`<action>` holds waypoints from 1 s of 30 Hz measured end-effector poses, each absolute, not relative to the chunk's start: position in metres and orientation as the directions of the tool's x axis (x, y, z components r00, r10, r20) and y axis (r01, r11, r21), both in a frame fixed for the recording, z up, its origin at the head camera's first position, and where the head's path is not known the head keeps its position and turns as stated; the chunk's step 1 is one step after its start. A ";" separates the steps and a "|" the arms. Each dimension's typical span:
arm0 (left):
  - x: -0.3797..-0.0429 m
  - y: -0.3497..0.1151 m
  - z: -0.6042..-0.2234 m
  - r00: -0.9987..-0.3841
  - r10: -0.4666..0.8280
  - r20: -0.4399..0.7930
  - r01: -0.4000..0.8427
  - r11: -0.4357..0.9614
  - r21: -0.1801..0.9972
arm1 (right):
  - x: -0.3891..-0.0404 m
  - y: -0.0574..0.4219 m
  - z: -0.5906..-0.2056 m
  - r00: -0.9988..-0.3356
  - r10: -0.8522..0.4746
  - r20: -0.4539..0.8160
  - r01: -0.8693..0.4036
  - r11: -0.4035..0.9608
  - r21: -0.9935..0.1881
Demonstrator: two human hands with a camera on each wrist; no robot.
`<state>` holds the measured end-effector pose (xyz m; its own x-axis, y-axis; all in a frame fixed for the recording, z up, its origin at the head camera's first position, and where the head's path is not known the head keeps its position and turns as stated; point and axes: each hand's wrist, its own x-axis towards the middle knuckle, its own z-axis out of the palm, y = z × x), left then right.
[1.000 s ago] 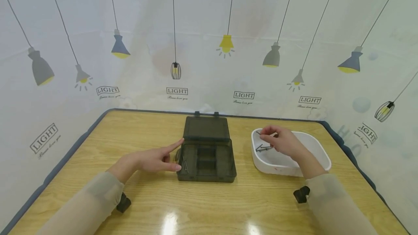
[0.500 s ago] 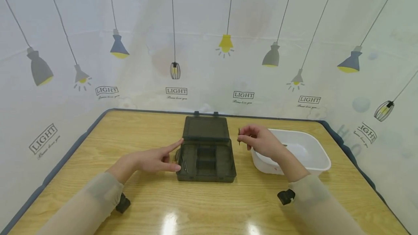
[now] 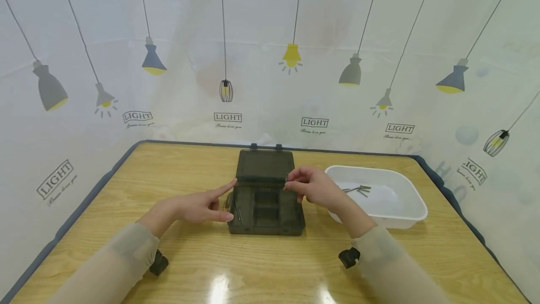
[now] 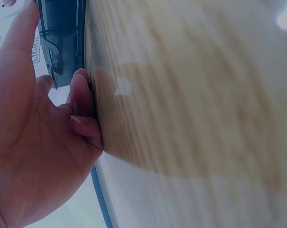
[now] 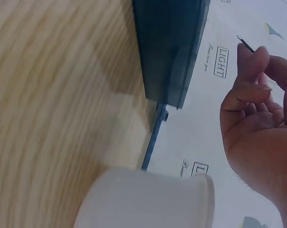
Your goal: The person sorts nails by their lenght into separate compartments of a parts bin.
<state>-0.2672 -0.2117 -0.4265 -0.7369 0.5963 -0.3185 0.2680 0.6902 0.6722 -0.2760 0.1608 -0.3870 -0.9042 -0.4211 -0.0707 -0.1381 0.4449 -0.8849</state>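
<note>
A smoky dark plastic compartment box (image 3: 270, 230) lies on the table with its lid (image 3: 266, 164) folded back. Thin metal nails (image 3: 239, 214) lie in its left compartment. My left hand (image 3: 191, 206) rests beside the box, index finger stretched to the back left corner and thumb touching the left edge. Over the right rear part of the box, my right hand (image 3: 316, 186) pinches a slim nail (image 5: 245, 43) between thumb and fingertips; its pointed end sticks out in the right wrist view. Further right, several more nails (image 3: 362, 190) lie in a white tray (image 3: 396, 223).
The wooden table (image 3: 270, 271) has a dark edge along its back and sides. A pale curtain (image 3: 177, 97) printed with lamps hangs close behind it. In the right wrist view, the tray's white wall (image 5: 148, 204) stands near the right forearm.
My right hand has moved left from over the white tray to above the box, carrying a nail. The nails left in the tray are now uncovered. My left hand has stayed in place.
</note>
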 end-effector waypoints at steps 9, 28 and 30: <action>-0.266 -0.212 -0.427 -0.736 0.597 -0.319 0.261 0.685 0.680 | -0.273 0.133 -0.399 -0.892 -0.443 -0.089 -0.113 0.408 -0.906; -0.270 -0.213 -0.429 -0.741 0.591 -0.319 0.259 0.690 0.676 | -0.266 0.091 -0.402 -0.829 -0.533 -0.167 -0.087 0.418 -0.904; -0.270 -0.213 -0.429 -0.739 0.593 -0.318 0.258 0.687 0.680 | -0.267 0.090 -0.404 -0.829 -0.533 -0.169 -0.090 0.426 -0.900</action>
